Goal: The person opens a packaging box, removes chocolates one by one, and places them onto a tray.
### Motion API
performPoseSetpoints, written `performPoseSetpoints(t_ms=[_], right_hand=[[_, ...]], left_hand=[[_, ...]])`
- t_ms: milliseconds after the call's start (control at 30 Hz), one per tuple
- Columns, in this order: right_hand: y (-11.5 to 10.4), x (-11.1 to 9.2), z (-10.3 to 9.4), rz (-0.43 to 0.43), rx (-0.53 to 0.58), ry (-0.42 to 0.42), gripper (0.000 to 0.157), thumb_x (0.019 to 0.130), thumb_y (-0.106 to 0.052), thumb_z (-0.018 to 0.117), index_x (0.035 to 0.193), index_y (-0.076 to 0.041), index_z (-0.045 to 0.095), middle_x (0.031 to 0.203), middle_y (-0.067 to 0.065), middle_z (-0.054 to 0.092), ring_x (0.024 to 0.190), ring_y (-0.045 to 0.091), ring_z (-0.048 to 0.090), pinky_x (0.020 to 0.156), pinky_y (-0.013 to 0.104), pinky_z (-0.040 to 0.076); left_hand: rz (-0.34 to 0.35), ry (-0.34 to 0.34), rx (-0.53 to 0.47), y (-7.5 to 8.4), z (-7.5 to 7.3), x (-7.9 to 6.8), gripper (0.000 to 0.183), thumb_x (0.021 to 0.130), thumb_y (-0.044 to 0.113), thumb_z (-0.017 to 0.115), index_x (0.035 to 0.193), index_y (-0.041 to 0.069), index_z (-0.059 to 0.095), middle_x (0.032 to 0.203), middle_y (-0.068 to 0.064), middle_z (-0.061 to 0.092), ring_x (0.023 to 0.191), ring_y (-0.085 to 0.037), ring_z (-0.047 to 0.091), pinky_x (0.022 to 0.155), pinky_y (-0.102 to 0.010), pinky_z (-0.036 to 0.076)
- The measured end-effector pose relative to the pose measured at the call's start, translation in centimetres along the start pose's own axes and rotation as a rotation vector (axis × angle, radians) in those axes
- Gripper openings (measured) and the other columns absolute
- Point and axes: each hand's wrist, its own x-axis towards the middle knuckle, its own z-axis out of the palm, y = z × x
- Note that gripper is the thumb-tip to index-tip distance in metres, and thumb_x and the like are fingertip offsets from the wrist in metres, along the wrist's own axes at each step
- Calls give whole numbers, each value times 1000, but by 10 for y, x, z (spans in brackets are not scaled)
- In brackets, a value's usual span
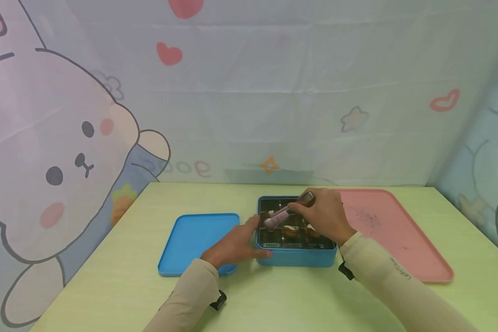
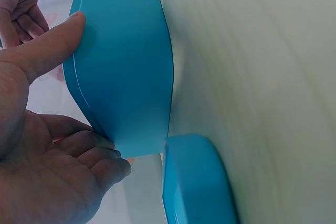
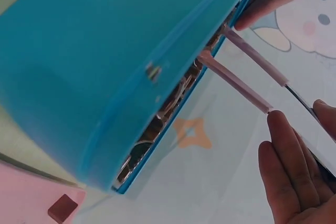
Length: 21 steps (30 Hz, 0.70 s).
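Note:
A blue box [image 1: 296, 258] stands on the table, fitted with a dark, shiny insert [image 1: 271, 240] divided into compartments. Some hold small brown and whitish pieces, too small to identify. My left hand [image 1: 236, 243] holds the box's near left corner, thumb on the front wall and fingers against the left side. Above the box, my right hand [image 1: 327, 214] pinches tongs [image 1: 277, 218] with pinkish sleeves on their arms. The tongs slant down left, tips at a left compartment. In the right wrist view the tong arms [image 3: 239, 84] are spread; whether anything sits between the tips is hidden.
Left of the box lies a shallow blue lid or tray [image 1: 197, 240]. A pink tray [image 1: 402, 230] lies to the right, dark specks on its surface; a small brown square piece [image 3: 62, 209] shows on it. Behind the table hangs a printed cloth [image 1: 249, 92].

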Motion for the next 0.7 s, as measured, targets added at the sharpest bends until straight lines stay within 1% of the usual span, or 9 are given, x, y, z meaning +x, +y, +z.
performPoseSetpoints(t_ms=[133,333,500,600,700], right_hand=[[5,-2,-5,2,26,14,21,85,-29,81,85,-8,76,72,9,76,61,16,71,60,34,57],[12,-5,-12,41,61,28,24,87,-30,80,89,-6,76,75,12,77,65,21,74,60,35,58],[18,-7,-18,67,87,59,26,88,-31,79,91,-5,77,74,12,76,64,18,71,57,28,55],[23,-7,-21,91,133,73,26,88,-32,79,92,-6,78,76,11,77,66,16,72,57,25,53],[27,-6,-27,125,194,80,28,89,-36,77,93,-9,78,79,9,78,68,9,72,60,22,53]], left_hand=[[-4,0,-1,0,0,0,107,85,48,79,163,15,14,170,-6,18,155,-33,25,122,-55,33],[-1,-1,-10,0,0,0,107,85,49,78,163,14,14,170,-7,17,156,-33,23,122,-56,32],[7,1,-13,0,1,0,107,85,47,79,163,11,14,170,-9,18,156,-35,23,122,-56,32],[10,6,-15,0,1,0,107,85,46,79,163,10,15,169,-9,19,156,-35,23,122,-57,32],[16,8,-23,0,1,0,107,85,45,79,163,10,14,169,-10,20,156,-34,24,123,-56,32]])
